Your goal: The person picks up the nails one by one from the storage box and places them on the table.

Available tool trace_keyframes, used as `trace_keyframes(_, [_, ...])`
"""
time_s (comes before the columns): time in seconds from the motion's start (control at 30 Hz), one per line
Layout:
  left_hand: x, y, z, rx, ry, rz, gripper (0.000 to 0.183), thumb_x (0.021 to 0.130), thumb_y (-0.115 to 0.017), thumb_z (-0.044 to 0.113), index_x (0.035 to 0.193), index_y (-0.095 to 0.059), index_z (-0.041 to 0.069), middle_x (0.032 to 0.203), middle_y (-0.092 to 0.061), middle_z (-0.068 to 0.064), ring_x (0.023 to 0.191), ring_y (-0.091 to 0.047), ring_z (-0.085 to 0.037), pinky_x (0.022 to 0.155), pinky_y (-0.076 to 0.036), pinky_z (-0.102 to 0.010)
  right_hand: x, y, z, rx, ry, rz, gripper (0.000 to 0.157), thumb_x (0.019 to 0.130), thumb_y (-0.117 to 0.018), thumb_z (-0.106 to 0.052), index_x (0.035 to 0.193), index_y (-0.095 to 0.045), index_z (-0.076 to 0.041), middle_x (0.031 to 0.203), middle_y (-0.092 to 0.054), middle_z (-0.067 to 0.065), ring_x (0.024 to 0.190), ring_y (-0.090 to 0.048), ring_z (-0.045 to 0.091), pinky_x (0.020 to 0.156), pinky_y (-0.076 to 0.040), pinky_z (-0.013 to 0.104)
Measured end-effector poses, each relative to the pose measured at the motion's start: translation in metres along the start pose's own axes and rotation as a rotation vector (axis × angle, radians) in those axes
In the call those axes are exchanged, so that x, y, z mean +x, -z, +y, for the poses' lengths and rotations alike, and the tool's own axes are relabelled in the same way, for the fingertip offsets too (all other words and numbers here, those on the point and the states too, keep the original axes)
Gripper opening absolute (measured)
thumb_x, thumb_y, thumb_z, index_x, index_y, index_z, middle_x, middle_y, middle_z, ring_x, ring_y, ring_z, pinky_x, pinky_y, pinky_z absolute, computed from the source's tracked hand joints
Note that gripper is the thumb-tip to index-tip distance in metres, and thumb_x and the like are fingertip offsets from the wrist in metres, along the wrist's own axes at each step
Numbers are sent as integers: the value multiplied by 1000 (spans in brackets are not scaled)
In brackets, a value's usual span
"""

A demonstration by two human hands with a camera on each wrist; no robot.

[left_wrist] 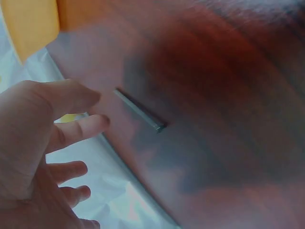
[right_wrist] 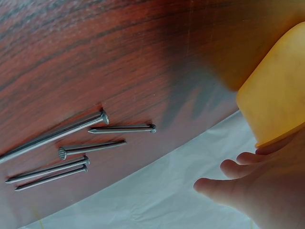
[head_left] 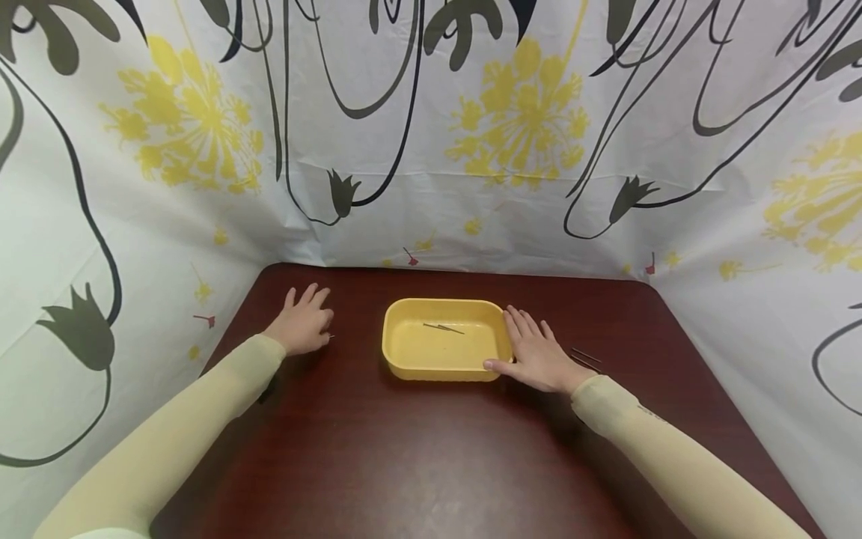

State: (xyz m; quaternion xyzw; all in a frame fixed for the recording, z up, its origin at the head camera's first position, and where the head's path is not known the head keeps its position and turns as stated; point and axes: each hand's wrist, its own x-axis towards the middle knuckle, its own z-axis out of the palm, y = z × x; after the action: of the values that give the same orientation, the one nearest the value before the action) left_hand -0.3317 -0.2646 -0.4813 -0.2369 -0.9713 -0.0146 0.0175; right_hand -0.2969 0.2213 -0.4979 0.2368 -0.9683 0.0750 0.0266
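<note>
My left hand (head_left: 301, 326) hovers over the left part of the table, fingers spread and slightly bent. In the left wrist view a single grey nail (left_wrist: 139, 110) lies on the wood, just apart from the fingertips; nothing is held. A yellow plastic tray (head_left: 444, 368) stands mid-table with a few thin nails (head_left: 443, 328) on its floor. My right hand (head_left: 539, 355) rests against the tray's right end, fingers straight along the wall and thumb at the front corner. Several loose nails (right_wrist: 62, 133) of different lengths lie to the right of that hand.
The dark red-brown wooden table (head_left: 417, 457) has rounded far corners. Behind and at both sides hangs a white sheet (head_left: 431, 224) with flower patterns, close to the table's edges. A small dark object (head_left: 269, 391) shows partly under the left forearm.
</note>
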Motion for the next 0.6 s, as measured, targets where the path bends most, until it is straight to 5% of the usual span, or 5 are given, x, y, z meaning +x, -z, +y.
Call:
trace_keyframes(0.17, [7,14,3,10,-29,77,13,91,-72,24,92,-65,14,152,-37,-23,146,-19,-47,110,-15,-72,0,-1,0,-3,-7,-5,115,86,-41,-85,162,-7,-6,167,-8,15,151,-14,39,113,-14,67])
trace_keyframes(0.37, [20,34,20,34,-64,141,33,95,-66,26,123,-66,9,144,-48,-19,138,-35,-41,106,-32,-63,0,0,1,-7,-2,-10,116,85,-38,-87,162,-7,-5,168,-7,14,151,-15,39,113,-15,67])
trace_keyframes(0.6, [36,60,57,19,-158,188,33,96,-64,27,125,-67,11,132,-56,-11,126,-46,-33,97,-45,-52,0,0,0,-4,5,4,116,86,-39,-86,161,-11,-3,167,-9,15,150,-16,40,113,-16,67])
